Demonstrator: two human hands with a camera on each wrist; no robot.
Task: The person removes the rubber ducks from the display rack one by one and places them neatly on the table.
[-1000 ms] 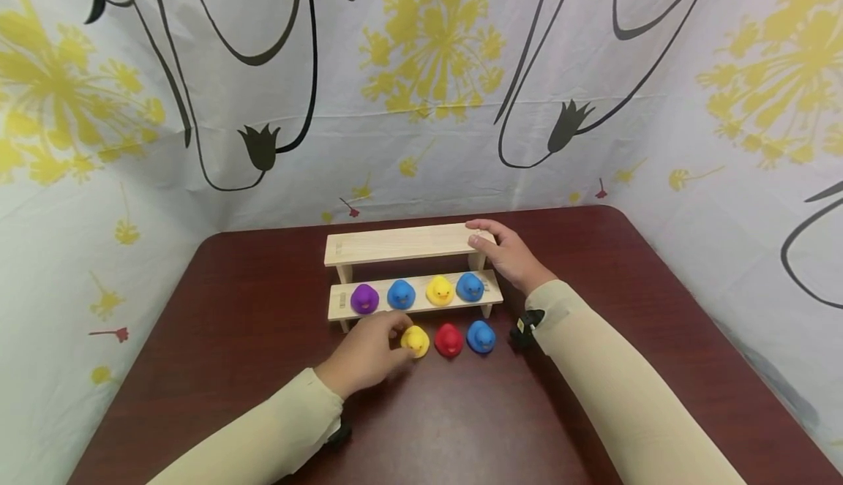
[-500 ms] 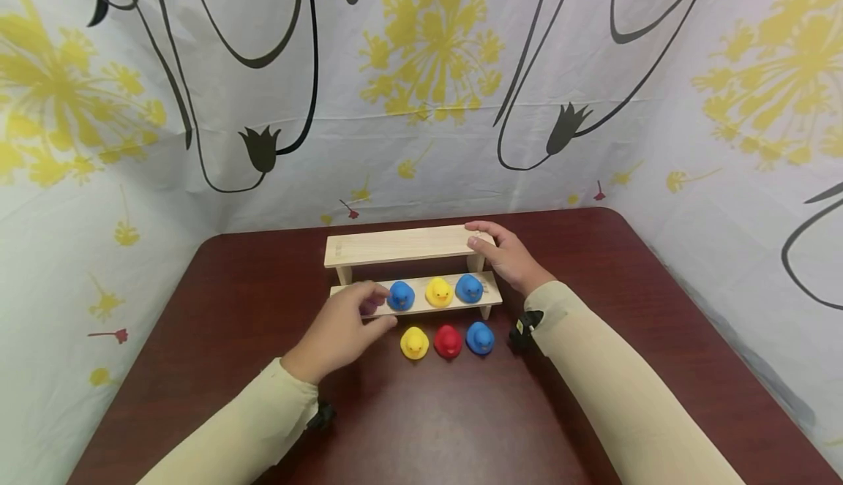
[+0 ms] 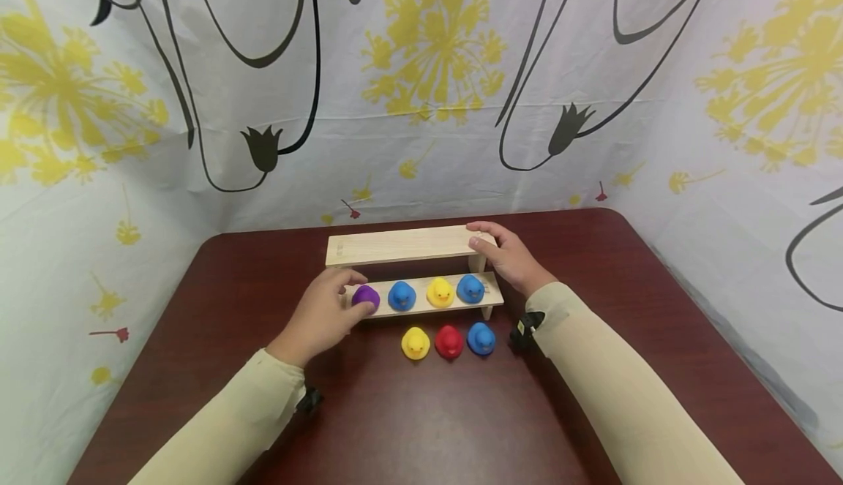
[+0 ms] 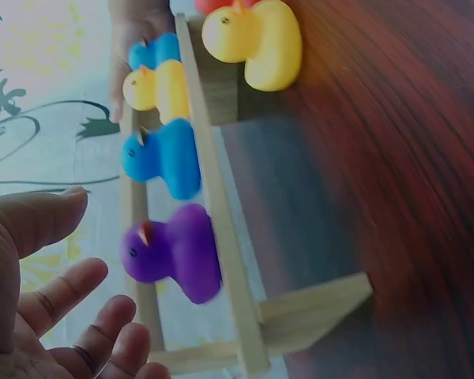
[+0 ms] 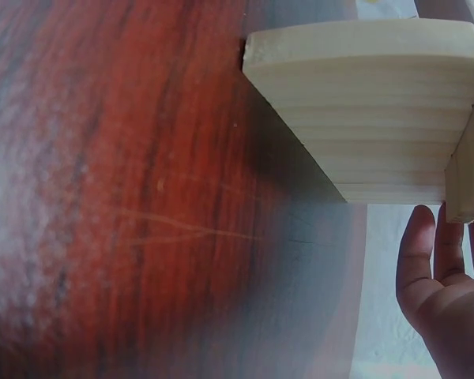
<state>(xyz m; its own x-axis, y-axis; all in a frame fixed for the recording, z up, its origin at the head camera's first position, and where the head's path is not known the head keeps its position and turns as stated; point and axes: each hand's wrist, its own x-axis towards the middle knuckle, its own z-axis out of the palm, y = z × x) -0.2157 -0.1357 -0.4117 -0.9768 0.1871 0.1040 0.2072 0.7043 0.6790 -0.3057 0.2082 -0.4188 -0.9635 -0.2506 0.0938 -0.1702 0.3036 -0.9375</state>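
Note:
A two-tier wooden shelf [image 3: 395, 243] stands on the table. On its lower board sit a purple rubber duck [image 3: 366, 298], a blue duck [image 3: 402, 295], a yellow duck [image 3: 440, 292] and another blue duck [image 3: 470, 289]. My left hand [image 3: 323, 313] is beside the purple duck; the left wrist view shows thumb and fingers spread, with a gap to the purple duck [image 4: 178, 253]. My right hand [image 3: 510, 254] grips the right end of the upper board. In the right wrist view its fingers [image 5: 417, 245] reach up at the board's end, partly hidden.
In front of the shelf, a yellow duck [image 3: 416, 343], a red duck [image 3: 449, 341] and a blue duck [image 3: 481, 339] stand in a row on the dark red table [image 3: 435, 426]. Patterned cloth [image 3: 421, 170] hangs behind and at both sides.
My left hand has moved from beside the front yellow duck leftward and up to the purple duck, passing in front of it. The right hand stays on the shelf; the ducks stand as before.

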